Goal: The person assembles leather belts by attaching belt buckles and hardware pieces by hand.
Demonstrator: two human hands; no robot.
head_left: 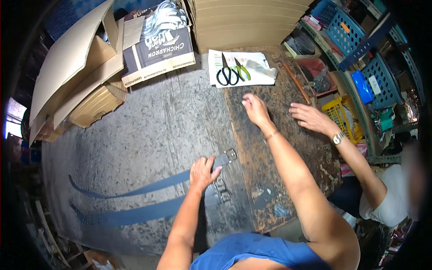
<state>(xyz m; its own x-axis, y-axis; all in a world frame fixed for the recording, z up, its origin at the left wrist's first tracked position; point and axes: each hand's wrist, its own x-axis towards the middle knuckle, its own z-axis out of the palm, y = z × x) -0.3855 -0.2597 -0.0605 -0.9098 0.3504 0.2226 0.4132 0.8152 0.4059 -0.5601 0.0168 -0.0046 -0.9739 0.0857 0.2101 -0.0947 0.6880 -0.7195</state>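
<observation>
Two dark grey-blue belts lie side by side on the worn table. My left hand [203,174] is closed over the upper belt [171,181], just behind its metal buckle [231,155]. Below it rests the lower belt [135,217], with a buckle [222,191] that looks doubled. My right hand [255,110] is over the brown wooden board, holding nothing I can see, its fingers loosely bent and slightly apart. Beyond it, black-handled scissors [227,75] and green-handled pliers [243,72] rest on white papers [265,80].
Another person's hand [312,118], with a wristwatch, reaches over the board from the right. A copper-coloured rod [297,83] lies near a red bin [330,83]. Cardboard boxes [157,56] line the back and left. Shelves with blue baskets [346,33] stand at right.
</observation>
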